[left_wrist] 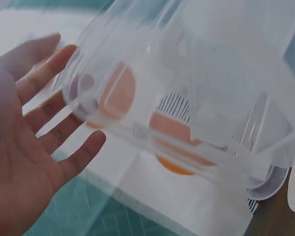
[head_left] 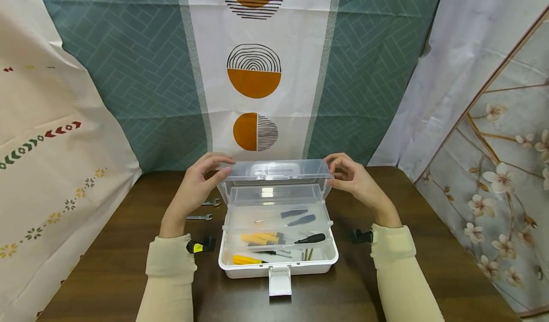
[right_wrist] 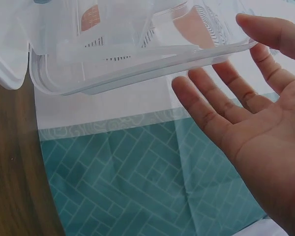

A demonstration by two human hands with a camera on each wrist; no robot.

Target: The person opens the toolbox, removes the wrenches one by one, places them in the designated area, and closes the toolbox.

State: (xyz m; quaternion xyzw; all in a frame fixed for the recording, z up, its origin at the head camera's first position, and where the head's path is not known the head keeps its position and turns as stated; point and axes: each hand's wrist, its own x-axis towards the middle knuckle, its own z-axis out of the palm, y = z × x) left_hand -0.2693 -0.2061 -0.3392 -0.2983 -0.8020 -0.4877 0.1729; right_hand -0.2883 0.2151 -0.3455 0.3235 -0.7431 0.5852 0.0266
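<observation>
A white toolbox [head_left: 278, 270] stands on the table with its clear plastic lid [head_left: 276, 170] tilted up at the back. My left hand [head_left: 198, 183] holds the lid's left end, thumb in front and fingers over the top edge. At the opposite end, my right hand [head_left: 352, 179] grips the lid, its thumb and index finger [right_wrist: 268, 66] on either side of the rim. Below the lid, a translucent tray [head_left: 240, 217] carries several screwdrivers, one a black-handled screwdriver [head_left: 310, 238]. Yellow-handled tools [head_left: 246, 260] lie in the box under it.
Two wrenches [head_left: 206, 217] lie on the brown table [head_left: 128, 246] left of the toolbox, partly behind my left arm. The white front latch [head_left: 280, 282] hangs down open. A patterned curtain [head_left: 369, 74] hangs close behind the table, with more cloth at both sides.
</observation>
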